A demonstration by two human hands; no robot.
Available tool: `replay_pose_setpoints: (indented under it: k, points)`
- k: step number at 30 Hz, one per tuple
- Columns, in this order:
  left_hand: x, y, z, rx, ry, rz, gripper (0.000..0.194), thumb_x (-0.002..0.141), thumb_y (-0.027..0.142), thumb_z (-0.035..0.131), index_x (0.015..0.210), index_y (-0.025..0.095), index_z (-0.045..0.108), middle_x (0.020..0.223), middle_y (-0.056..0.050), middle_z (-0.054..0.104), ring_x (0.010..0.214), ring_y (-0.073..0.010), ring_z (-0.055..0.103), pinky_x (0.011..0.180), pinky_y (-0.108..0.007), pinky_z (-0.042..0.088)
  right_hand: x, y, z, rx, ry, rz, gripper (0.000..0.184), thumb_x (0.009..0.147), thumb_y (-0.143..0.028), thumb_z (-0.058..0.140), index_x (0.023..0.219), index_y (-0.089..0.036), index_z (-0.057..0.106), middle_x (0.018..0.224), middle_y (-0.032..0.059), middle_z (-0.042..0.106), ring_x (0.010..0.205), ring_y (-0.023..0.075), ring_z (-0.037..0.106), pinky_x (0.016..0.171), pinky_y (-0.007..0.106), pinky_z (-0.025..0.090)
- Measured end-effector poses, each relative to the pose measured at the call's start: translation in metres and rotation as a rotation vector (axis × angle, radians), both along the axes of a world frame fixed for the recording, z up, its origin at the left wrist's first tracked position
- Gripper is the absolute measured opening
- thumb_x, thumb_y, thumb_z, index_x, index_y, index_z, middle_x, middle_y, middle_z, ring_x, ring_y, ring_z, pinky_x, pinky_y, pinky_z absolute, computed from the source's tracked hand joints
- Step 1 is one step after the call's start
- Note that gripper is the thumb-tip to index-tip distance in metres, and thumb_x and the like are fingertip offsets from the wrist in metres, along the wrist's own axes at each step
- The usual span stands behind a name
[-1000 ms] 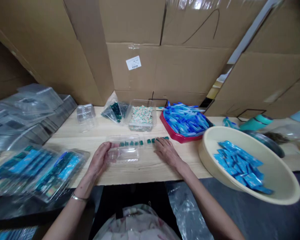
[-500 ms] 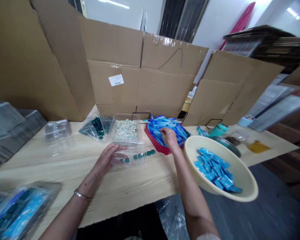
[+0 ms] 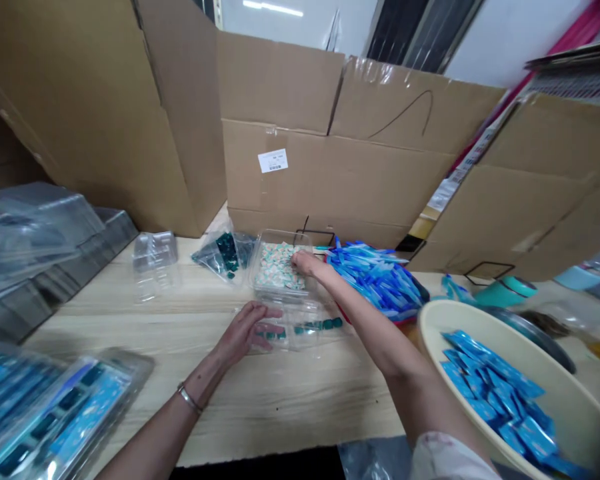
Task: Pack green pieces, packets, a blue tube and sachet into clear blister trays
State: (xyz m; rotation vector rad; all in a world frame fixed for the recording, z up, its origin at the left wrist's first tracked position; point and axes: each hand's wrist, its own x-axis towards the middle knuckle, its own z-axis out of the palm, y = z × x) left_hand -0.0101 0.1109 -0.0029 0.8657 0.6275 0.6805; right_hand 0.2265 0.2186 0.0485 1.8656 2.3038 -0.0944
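Note:
My left hand [image 3: 250,330] holds the left side of a clear plastic clamshell pack [image 3: 305,343], some fingers showing through the plastic. A row of dark green squares [image 3: 325,325] shows at the pack. Just behind it, my right hand [image 3: 306,263] reaches into a clear tub [image 3: 257,283] of small white-and-green pieces [image 3: 279,261]. Its fingers are pinched together among the pieces, and whatever is between them is hidden. Right of that tub, blue pen-like sticks [image 3: 375,273] fill a red tray, partly behind my right forearm.
A cream basin [image 3: 437,340] of blue packets [image 3: 500,393] stands at right. A bag of dark green pieces [image 3: 225,253] and an empty clear clamshell [image 3: 155,257] lie back left. Filled packs [image 3: 80,407] sit front left, stacked clear shells [image 3: 45,227] behind. Cardboard [image 3: 325,173] walls the back.
My right hand has moved left from the blue sticks to the tub of small white-and-green pieces. My left hand stays at the clamshell pack. The view has swung, shifting the scene rightward.

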Motion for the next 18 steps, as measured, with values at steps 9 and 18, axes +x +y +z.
replay_pose_setpoints:
  k: [9,18]
  points:
    - [0.001,0.003,-0.007,-0.024,-0.017,0.027,0.032,0.079,0.044,0.058,0.092,0.018,0.046,0.12,-0.015,0.06,0.09,-0.0293,0.067,0.045,-0.028,0.055,0.01,0.012,-0.005,-0.109,-0.106,0.076,0.019,0.073,-0.015,0.06,0.089,-0.011,0.07,0.091,0.0128,0.069,0.081,0.0185,0.06,0.063,0.022,0.037]
    - [0.001,0.006,-0.01,-0.044,-0.048,0.001,0.031,0.08,0.044,0.057,0.093,0.019,0.044,0.116,-0.015,0.062,0.087,-0.0294,0.068,0.045,-0.03,0.055,0.017,0.015,-0.006,-0.099,-0.07,0.157,0.014,0.072,-0.011,0.057,0.078,-0.013,0.069,0.079,0.0074,0.069,0.068,0.0135,0.055,0.056,0.022,0.03]
